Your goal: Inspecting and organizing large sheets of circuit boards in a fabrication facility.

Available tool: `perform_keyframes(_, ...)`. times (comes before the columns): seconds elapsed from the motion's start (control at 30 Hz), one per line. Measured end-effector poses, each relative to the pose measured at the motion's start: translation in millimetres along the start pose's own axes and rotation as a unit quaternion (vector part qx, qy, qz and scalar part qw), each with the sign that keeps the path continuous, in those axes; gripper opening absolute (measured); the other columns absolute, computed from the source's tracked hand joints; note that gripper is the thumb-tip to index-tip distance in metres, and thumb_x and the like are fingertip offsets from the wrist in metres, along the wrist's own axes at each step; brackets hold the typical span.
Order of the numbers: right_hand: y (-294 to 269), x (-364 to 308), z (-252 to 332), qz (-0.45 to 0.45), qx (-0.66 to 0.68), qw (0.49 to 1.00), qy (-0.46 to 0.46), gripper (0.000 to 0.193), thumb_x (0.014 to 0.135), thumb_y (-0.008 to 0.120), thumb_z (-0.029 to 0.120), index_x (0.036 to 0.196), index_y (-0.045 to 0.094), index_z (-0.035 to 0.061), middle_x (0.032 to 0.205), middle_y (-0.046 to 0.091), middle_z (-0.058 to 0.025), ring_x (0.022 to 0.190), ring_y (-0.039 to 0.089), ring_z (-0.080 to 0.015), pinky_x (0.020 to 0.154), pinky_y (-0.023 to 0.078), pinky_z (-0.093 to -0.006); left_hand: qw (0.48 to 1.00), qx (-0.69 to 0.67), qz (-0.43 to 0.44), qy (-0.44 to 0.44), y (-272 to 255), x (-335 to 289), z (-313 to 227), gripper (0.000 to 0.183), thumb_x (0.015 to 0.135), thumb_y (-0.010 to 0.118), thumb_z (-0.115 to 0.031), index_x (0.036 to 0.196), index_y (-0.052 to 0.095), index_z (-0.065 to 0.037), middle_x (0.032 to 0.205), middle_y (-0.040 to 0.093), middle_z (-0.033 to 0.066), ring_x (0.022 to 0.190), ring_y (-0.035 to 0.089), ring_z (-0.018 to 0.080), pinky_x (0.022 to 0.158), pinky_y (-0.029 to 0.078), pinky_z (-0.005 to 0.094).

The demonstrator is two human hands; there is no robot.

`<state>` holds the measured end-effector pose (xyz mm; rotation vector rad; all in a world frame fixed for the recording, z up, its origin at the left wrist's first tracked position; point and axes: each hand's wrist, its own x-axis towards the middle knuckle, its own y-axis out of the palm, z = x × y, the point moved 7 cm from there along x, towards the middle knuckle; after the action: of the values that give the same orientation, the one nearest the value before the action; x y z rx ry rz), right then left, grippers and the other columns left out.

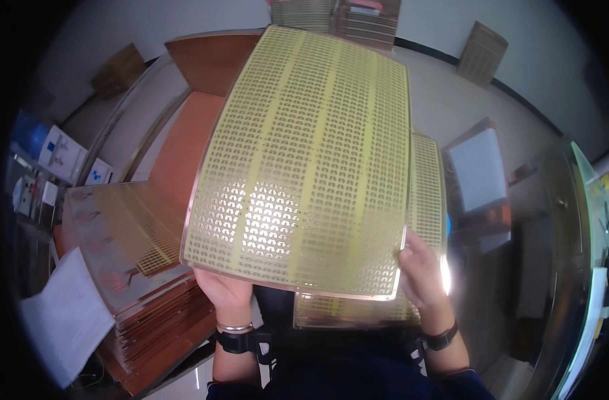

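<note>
I hold up a large yellow-green circuit board panel (pixel 318 133), tilted and covered in rows of small shiny metal pads. Light glares off its lower left part. My left hand (pixel 226 288) is under the lower left corner, its fingers hidden behind the panel. At the lower right edge my right hand (pixel 426 270) grips the panel, thumb side showing. Behind and below it lie more panels of the same kind (pixel 430 187), mostly covered by the one I hold. Another such panel (pixel 141 223) rests on top of a stack to the left.
That stack of brown-edged sheets (pixel 164 337) stands at the left, with white paper (pixel 68 317) beside it. An orange-brown board (pixel 188 137) leans beyond. To the right are a pale-topped stack (pixel 479 170) and a glass-edged table (pixel 584 220). More stacked panels (pixel 364 27) stand at the far wall.
</note>
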<state>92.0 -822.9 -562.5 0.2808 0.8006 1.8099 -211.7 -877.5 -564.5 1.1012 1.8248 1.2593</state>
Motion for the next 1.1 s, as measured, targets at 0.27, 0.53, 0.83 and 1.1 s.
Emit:
perform_keyframes(0.27,29.4,11.4,-50.5,0.033,0.024,0.995,0.094,0.051,0.091,0.050,0.001,0.139,0.032,0.0042,0.117,0.059,-0.0130,0.094,0.063,-0.0172,0.074,0.055,-0.0257,0.964,0.245,0.076,-0.068,13.1,-36.7,35.7,0.057,0.090,0.056,-0.022,0.139,0.032,-0.004,0.144,0.034,0.0111,0.131,0.034,0.0261,0.108,0.027,0.0436)
perform_keyframes(0.53,-8.3,14.1,5.2,-0.027,0.059,0.997,-0.029,0.038,0.092,0.050,0.009,0.128,0.044,-0.0003,0.114,0.058,-0.0105,0.096,0.060,-0.0152,0.077,0.053,-0.0312,0.965,0.224,0.092,-0.096,2.5,-23.0,26.4,0.051,0.087,0.058,-0.008,0.133,0.037,-0.001,0.132,0.048,0.0127,0.122,0.046,0.0261,0.104,0.035,0.0422)
perform_keyframes(0.83,-114.8,-42.3,121.0,-0.158,0.101,0.928,-0.322,0.043,0.094,0.046,0.015,0.131,0.039,-0.0064,0.132,0.048,-0.0177,0.120,0.049,-0.0257,0.102,0.039,-0.0399,0.975,0.206,0.037,-0.068,-1.6,5.1,15.3,0.043,0.095,0.046,-0.011,0.136,0.036,-0.004,0.127,0.053,0.0096,0.112,0.054,0.0198,0.096,0.044,0.0334)
perform_keyframes(1.1,-118.5,-84.3,138.0,-0.239,-0.043,0.920,-0.308,0.043,0.092,0.055,0.013,0.127,0.044,-0.0084,0.107,0.064,-0.0143,0.087,0.065,-0.0144,0.074,0.054,-0.0236,0.967,0.252,0.030,-0.031,-3.2,11.1,3.1,0.035,0.095,0.047,-0.011,0.127,0.044,0.000,0.121,0.056,0.0091,0.109,0.055,0.0187,0.094,0.044,0.0319)
